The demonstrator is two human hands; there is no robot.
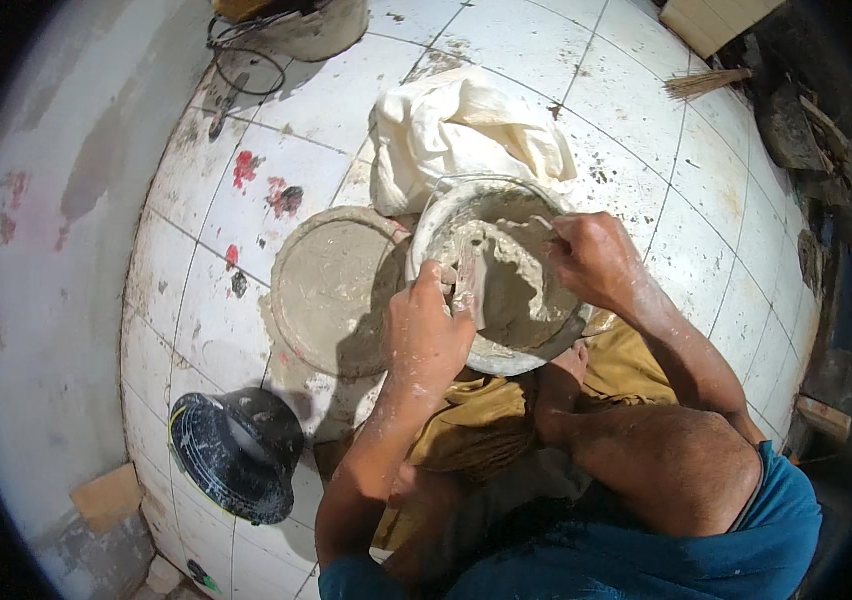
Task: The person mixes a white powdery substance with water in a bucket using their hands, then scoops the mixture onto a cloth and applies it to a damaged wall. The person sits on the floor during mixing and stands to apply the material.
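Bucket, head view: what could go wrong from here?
Wet mix might slop over the bucket rim onto the pale cloth behind. The smeared flat tool could slip in the left hand. Both hands are bare, so the right hand might also get irritated if the mix is caustic.

Left hand [431, 325]: back upward, fingers bent inward in a grip, thumb toward the right hand [591, 260]. Left forearm [371, 460] below its hand, slanting up to the wrist; pale specks on skin. Right hand farther forward, well apart from the left; fingers curled, knuckles up, fingertips hidden. Right forearm [691, 355] runs back and outward from its hand, pale smears near wrist. Bent bare knee [696, 470] behind the right hand; foot [564, 372] nearer it.
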